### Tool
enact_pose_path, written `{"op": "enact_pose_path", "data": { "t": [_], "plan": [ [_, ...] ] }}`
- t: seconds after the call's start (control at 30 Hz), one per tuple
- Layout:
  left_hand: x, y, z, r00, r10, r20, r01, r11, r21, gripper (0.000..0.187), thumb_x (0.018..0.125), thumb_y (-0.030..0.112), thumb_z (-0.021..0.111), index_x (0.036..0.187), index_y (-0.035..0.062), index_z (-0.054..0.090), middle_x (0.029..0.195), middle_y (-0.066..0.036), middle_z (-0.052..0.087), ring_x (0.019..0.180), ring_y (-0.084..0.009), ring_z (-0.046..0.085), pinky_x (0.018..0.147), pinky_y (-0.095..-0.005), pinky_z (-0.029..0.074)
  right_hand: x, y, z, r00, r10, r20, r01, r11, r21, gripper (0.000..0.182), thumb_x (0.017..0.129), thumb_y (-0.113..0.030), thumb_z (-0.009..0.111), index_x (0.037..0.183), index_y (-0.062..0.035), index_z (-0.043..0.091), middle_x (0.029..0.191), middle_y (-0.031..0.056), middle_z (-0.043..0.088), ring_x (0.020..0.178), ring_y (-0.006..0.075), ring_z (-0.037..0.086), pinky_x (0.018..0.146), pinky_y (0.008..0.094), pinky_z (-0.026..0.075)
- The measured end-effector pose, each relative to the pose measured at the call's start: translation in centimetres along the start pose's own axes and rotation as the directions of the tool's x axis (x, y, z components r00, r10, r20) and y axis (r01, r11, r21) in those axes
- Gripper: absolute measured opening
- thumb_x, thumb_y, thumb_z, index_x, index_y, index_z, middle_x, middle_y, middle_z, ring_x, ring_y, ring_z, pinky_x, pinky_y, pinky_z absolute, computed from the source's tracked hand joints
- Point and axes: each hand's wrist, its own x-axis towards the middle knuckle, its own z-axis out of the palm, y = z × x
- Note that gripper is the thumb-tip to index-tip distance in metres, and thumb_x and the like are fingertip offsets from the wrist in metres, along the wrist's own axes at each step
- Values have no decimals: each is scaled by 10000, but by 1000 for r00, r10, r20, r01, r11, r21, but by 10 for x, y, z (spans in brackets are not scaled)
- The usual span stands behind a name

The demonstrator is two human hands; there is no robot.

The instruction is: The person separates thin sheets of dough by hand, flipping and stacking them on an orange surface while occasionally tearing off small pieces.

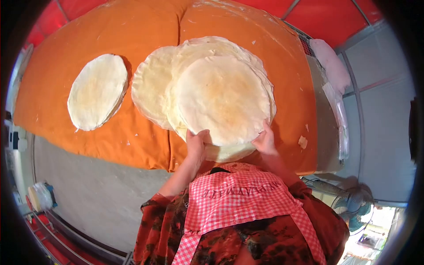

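Observation:
A round flatbread [223, 99], pale with a faint brown patch, lies over a pile of flatbreads in front of me. My left hand [196, 145] grips its near left edge, thumb on top and fingers hidden beneath. At the near right edge, my right hand [265, 139] pinches the same flatbread. Under it the pile of flatbreads [154, 88] spreads out to the left and back. Farther left, a separate small stack of flatbreads [98, 92] rests on the orange cloth [145, 145].
The orange cloth covers a wide table, with dough scraps [302, 141] on it at right. A clear plastic bag [336, 119] hangs at the table's right edge. A fan [353, 205] stands at lower right, and a roll of plastic wrap [40, 196] sits at lower left.

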Motion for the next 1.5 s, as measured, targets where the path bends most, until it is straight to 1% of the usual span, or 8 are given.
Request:
{"op": "enact_pose_path", "data": {
  "t": [0.17,0.3,0.43,0.57,0.77,1.07,1.3,1.5],
  "plan": [
    [0,50,13,992,-105,66,116,976,-184,301,873,103,597,1123,-44,513,1130,-146,614,1013,-268,620,854,-372,530,11,-23,5,989,-77,-129,59,989,-137,506,908,-350,539,1340,-110,433,1337,89,510,1235,296,479,1020,522,378],
    [19,35,2,989,-102,110,102,995,1,445,981,273,413,1297,-29,493,1295,-134,546,1184,-260,522,1007,-402,426,21,-23,-15,997,-51,-64,39,983,-178,522,900,-361,533,1338,-93,441,1315,104,530,1202,304,506,996,523,410],
    [12,56,24,995,-89,-34,87,995,-56,325,847,107,603,1103,-20,447,1073,-141,592,1042,-306,569,828,-487,522,22,-27,-2,997,-1,-78,-12,986,-164,425,885,-273,555,1258,-73,508,1212,109,587,1116,300,561,937,481,475],
    [-6,79,40,990,-144,-11,142,987,-74,298,855,116,572,1100,-1,449,1106,-147,571,1007,-294,574,858,-480,506,46,-32,-42,988,23,-151,-65,959,-275,327,840,-137,594,1151,-43,561,1126,100,616,1056,270,594,868,434,518],
    [11,65,15,902,-316,295,397,876,-274,318,871,209,555,1108,-2,565,1191,-158,558,1096,-278,555,956,-430,456,52,-33,-63,985,45,-167,-94,950,-299,174,806,-93,607,974,-46,602,1001,82,629,985,238,612,830,412,538],
    [9,82,34,974,-206,96,220,961,-165,416,831,64,567,1218,-5,430,1162,-119,553,1066,-275,565,916,-454,485,52,-66,-29,988,-31,-150,-29,924,-382,259,769,-25,615,1026,-55,596,979,73,634,948,240,625,821,407,540],
    [-29,123,33,962,-201,183,234,955,-181,531,825,-20,536,1312,60,339,1199,-131,535,1082,-276,569,895,-443,512,-32,-97,90,952,-304,-26,232,777,-586,532,751,-6,564,1278,-22,492,1161,107,592,1047,234,593,898,377,498],
    [-41,215,-29,939,-223,263,286,929,-234,405,829,-5,543,1223,-32,453,1165,-138,567,1075,-279,575,958,-446,480,-87,-44,250,891,-363,272,446,583,-679,473,791,-86,541,1251,18,505,1163,108,596,1050,217,587,900,341,483]
  ]
}}
